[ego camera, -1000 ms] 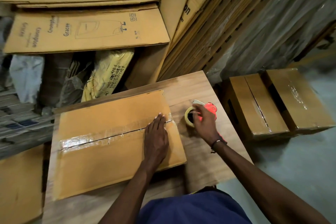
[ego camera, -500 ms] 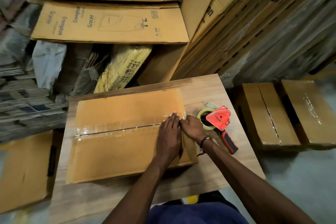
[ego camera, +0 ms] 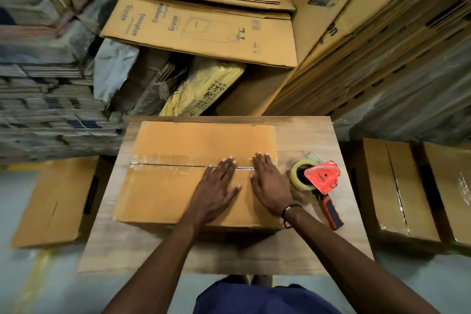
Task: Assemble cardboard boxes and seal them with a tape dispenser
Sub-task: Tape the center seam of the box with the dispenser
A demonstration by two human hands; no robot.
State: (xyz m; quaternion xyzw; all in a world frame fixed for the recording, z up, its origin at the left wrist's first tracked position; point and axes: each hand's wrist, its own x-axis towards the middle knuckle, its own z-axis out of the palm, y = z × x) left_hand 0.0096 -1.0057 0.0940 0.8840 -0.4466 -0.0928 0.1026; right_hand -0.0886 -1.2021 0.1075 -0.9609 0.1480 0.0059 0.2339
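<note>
- A brown box (ego camera: 178, 186) lies flat on the wooden table (ego camera: 142, 250), with shiny tape (ego camera: 178, 160) along its middle line.
- The left hand (ego camera: 216, 191) rests flat on the box, fingers straight and a little apart, tips on the tape.
- The right hand (ego camera: 269, 186) lies flat beside it, fingers straight and close together.
- The red tape gun (ego camera: 319, 181) sits on the table, just right of the box, and no hand holds it.
- More taped boxes (ego camera: 397, 191) stand on the floor to the right.

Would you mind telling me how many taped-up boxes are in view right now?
3: one box on the table under both hands, two boxes on the floor at right. Others may be hidden.
</note>
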